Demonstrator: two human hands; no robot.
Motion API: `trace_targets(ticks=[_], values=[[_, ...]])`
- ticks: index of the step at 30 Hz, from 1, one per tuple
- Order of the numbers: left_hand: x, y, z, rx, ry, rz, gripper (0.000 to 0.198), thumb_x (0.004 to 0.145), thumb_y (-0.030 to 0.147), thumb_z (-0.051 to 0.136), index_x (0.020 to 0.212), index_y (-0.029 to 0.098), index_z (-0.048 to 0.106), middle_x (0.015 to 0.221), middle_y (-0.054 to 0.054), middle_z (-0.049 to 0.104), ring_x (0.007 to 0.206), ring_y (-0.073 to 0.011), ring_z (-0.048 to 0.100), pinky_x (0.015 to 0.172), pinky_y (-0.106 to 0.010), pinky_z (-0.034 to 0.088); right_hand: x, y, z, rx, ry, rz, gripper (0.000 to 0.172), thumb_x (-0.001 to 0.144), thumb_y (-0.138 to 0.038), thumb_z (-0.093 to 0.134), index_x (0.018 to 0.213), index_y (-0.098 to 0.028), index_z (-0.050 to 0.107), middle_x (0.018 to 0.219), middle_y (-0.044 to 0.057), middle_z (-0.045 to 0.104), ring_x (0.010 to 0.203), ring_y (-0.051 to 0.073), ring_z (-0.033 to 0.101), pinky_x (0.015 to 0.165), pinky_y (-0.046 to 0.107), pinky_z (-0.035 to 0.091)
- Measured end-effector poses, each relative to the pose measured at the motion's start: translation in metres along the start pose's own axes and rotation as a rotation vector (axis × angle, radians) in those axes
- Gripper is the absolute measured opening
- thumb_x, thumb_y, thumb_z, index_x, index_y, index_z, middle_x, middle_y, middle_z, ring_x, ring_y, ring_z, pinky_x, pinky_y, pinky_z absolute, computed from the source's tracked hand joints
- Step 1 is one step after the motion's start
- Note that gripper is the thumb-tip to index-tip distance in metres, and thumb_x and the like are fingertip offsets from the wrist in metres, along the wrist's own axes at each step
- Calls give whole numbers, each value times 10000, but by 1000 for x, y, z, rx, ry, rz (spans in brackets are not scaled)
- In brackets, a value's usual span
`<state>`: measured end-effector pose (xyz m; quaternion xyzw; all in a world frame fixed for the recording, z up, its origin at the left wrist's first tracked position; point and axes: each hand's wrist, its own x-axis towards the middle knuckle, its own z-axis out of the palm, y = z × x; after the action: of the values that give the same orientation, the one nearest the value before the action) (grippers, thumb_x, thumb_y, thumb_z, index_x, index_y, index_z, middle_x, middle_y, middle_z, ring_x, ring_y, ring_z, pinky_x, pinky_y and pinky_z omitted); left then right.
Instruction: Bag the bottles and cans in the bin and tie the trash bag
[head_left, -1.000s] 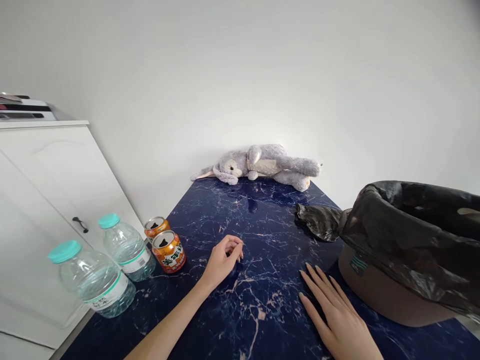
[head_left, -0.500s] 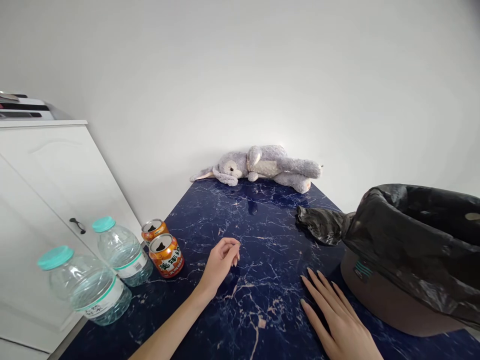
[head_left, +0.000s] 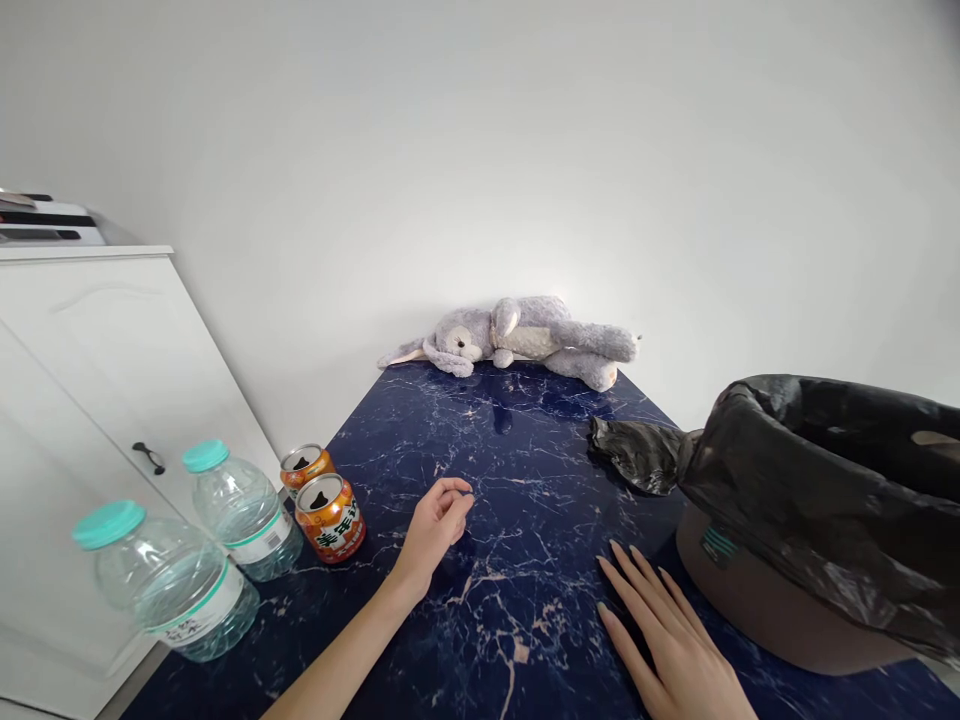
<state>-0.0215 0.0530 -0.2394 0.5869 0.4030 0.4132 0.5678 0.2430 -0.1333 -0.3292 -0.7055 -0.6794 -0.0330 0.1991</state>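
My left hand rests over the middle of the dark blue marbled table. Its fingers are curled in, the thumb close to the index finger, and nothing shows between them. To its left stand two opened orange drink cans, one partly behind the other. Flat on the table at the lower right lies my right hand, fingers stretched out and slightly spread. Just right of it is a brown trash bin lined with a black plastic bag, whose knotted end spreads onto the table.
Two clear water bottles with teal caps, a nearer one and a farther one, stand at the left edge. A grey plush rabbit lies against the wall at the far end. A white cabinet is at the left.
The thumb and fingers of my left hand have shifted slightly, and the hand sits a little farther left. My right hand stays flat. The whole view has moved a touch.
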Motion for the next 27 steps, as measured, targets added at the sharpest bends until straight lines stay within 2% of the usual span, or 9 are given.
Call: trace_targets(ticks=[6,11,16,21,24,27], values=[[6,-5,-5,115,-12,35,364,883,542,719,1021,223,611,674,94,418,539,-95,304,529,-242,267,7,-7,-10,34,-125,65,649,1117,-615,326,1685,-308,391,1719,-5,332,1567,358,375,1229,564,440],[4,-4,-4,228,-6,76,387,904,584,669,1017,219,607,668,92,391,573,-120,331,574,-257,282,10,-14,-13,59,-120,95,657,1114,-632,307,1669,-302,430,1716,-16,341,1582,357,357,1255,575,403],[-29,1,4,325,-22,101,403,938,613,627,987,213,619,665,75,398,626,-152,393,632,-276,312,13,-17,-14,93,-155,105,634,1118,-617,333,1658,-307,449,1713,-15,344,1583,363,359,1259,592,398],[-77,7,6,475,-162,52,417,1034,633,515,1015,239,651,666,60,399,622,-163,382,631,-281,304,16,-10,-15,118,-104,47,581,1131,-574,375,1658,-341,441,1706,-25,362,1573,350,377,1246,568,430],[-89,11,4,502,-178,10,482,1027,693,496,1008,240,660,664,59,386,616,-159,360,626,-278,296,15,-12,-10,137,-52,18,558,1117,-555,437,1621,-332,519,1673,-4,439,1532,371,444,1208,567,482],[-89,11,4,512,-156,-3,586,991,793,463,996,240,657,667,52,394,615,-161,369,616,-275,298,8,-23,-14,197,78,10,481,1106,-456,488,1548,-332,629,1595,17,571,1423,356,598,1100,473,607]])
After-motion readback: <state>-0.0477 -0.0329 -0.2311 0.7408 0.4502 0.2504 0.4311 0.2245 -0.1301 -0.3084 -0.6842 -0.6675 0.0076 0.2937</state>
